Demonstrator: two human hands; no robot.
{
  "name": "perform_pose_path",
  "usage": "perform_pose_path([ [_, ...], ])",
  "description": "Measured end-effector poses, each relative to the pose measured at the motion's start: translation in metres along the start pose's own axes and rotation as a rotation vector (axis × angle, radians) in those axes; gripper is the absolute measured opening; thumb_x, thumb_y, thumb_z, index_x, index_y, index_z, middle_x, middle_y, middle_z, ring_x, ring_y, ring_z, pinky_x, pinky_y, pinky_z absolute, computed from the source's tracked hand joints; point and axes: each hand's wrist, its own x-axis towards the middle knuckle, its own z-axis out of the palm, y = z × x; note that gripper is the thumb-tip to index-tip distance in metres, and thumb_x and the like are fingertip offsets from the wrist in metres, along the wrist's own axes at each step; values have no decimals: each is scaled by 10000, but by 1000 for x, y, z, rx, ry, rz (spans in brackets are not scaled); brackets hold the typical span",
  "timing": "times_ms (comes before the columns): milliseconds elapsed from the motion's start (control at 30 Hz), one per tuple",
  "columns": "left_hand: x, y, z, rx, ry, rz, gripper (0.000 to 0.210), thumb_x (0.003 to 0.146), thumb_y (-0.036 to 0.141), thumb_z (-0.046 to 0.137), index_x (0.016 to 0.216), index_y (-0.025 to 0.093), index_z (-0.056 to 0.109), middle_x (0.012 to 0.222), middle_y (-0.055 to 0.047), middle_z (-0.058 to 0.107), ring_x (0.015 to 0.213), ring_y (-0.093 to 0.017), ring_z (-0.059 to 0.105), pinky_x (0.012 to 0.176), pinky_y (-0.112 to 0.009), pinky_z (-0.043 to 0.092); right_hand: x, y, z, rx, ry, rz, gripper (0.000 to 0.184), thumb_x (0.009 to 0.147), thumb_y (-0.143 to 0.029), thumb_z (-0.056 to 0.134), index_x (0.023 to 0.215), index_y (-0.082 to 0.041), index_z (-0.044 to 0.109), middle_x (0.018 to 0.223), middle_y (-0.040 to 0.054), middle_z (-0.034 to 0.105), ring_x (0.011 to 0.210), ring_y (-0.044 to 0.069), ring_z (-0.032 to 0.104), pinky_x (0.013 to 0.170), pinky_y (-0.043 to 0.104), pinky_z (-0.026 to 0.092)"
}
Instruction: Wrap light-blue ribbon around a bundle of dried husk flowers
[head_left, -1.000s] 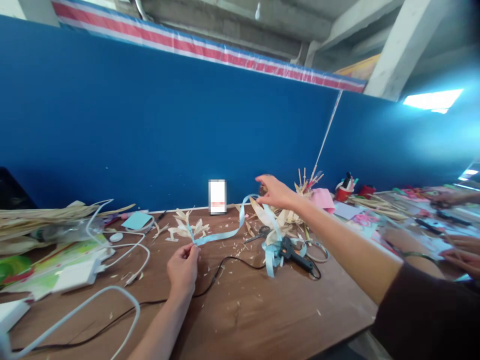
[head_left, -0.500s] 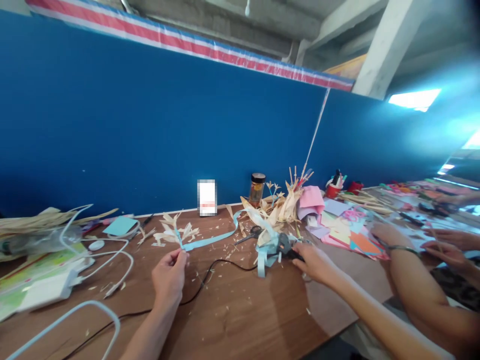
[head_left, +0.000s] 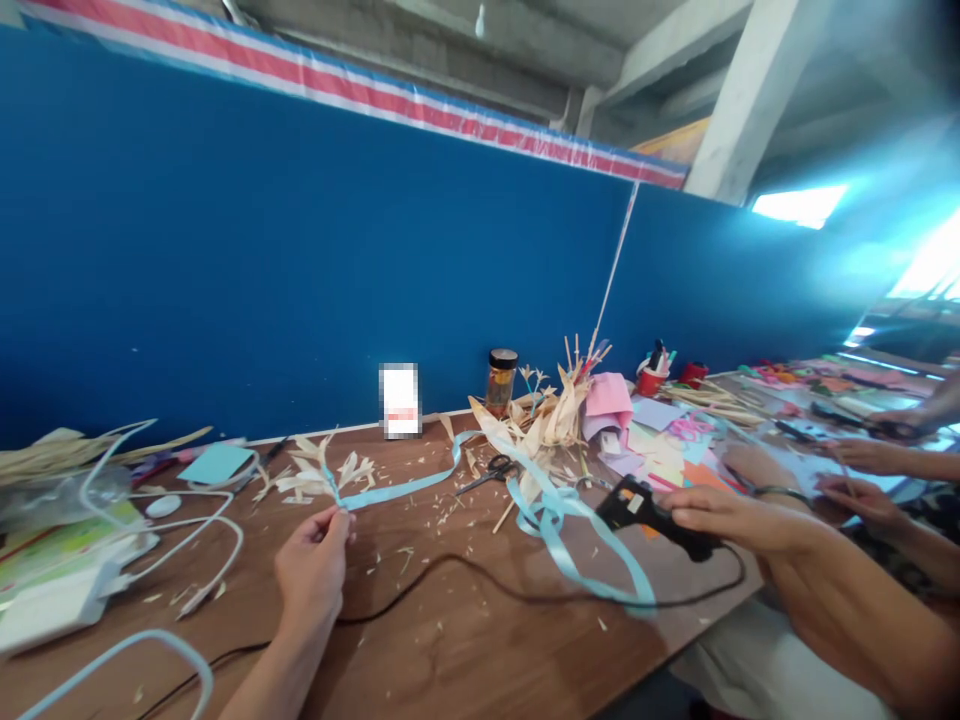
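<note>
My left hand (head_left: 315, 565) is closed, pinching the stem of a pale dried-husk flower (head_left: 330, 470) at the table's left middle. From that stem a light blue ribbon (head_left: 405, 490) runs right across the wood and falls into loose loops. My right hand (head_left: 727, 515) is wrapped round a black glue gun (head_left: 652, 510), lifted over the right part of the table with its nozzle end toward the left. Its dark cord (head_left: 525, 597) curves back across the table under the ribbon loops. Black scissors (head_left: 495, 472) lie between my hands, near a heap of husks (head_left: 559, 415).
A dark-lidded jar (head_left: 501, 382) stands by the blue partition (head_left: 300, 250). Coloured paper (head_left: 664, 455) and a red pen cup (head_left: 652, 378) are at right, near other people's hands (head_left: 862, 490). White cables (head_left: 225, 540) and a white box (head_left: 67, 590) lie at left.
My right hand has raised the glue gun and moved it right, away from the ribbon pile. The ribbon loops have spread toward the front right. My left hand keeps its pinch.
</note>
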Motion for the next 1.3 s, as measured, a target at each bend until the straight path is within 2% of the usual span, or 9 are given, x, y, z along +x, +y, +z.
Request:
perform_pose_path([
  [100,0,-1,2,5,-10,16,288,557,294,625,773,104,630,541,11,574,464,-109,498,466,-233,408,-5,-6,-4,197,-45,47,419,667,-503,588,867,-138,635,699,48,598,614,153,544,518,240,428],
  [233,-2,-1,1,24,-13,29,324,564,308,623,809,97,634,563,0,581,471,-116,506,469,-242,413,11,-15,5,413,94,45,309,695,-387,629,888,-146,603,757,38,595,659,132,544,564,223,445],
  [400,-1,0,-1,24,-26,18,309,582,311,623,813,105,638,552,10,580,470,-109,492,474,-232,401,31,-16,8,659,277,-40,193,714,-364,623,795,-191,590,713,3,583,557,86,506,439,155,415],
  [600,-9,14,3,-75,-143,23,293,583,319,660,796,118,648,622,-4,616,546,-104,507,549,-225,414,30,-21,18,720,230,4,168,704,-295,645,844,-218,594,766,8,625,659,120,572,541,188,480],
  [833,-47,58,13,-335,-457,-200,251,592,282,702,792,139,651,687,-20,639,638,-111,548,673,-246,441,24,-33,53,682,-1,-16,274,742,-300,613,995,-202,574,870,38,643,781,138,590,676,224,469],
  [967,-61,76,16,-350,-787,-168,159,685,255,640,799,150,671,952,-78,621,831,-145,546,744,-251,429,25,-42,67,648,-177,-61,320,762,-332,583,1039,-174,554,862,54,624,768,150,586,662,255,458],
  [1033,-62,78,17,-282,-864,-101,141,706,256,617,785,157,680,1089,-92,570,945,-179,518,776,-260,418,27,-46,70,600,-202,-96,337,772,-350,563,1049,-160,542,858,57,613,756,152,578,664,269,450],
  [1200,-50,64,15,-65,-702,34,188,659,321,646,750,161,686,1036,-77,592,942,-200,521,757,-247,410,45,-45,57,219,59,-191,318,778,-368,530,1021,-162,535,851,36,599,742,150,546,646,258,425],
  [1300,-41,51,12,-11,-556,-14,287,624,389,653,759,137,675,649,-20,601,653,-149,540,607,-233,410,62,-34,45,-147,317,-213,255,773,-337,511,959,-169,553,840,38,605,724,167,541,644,272,412],
])
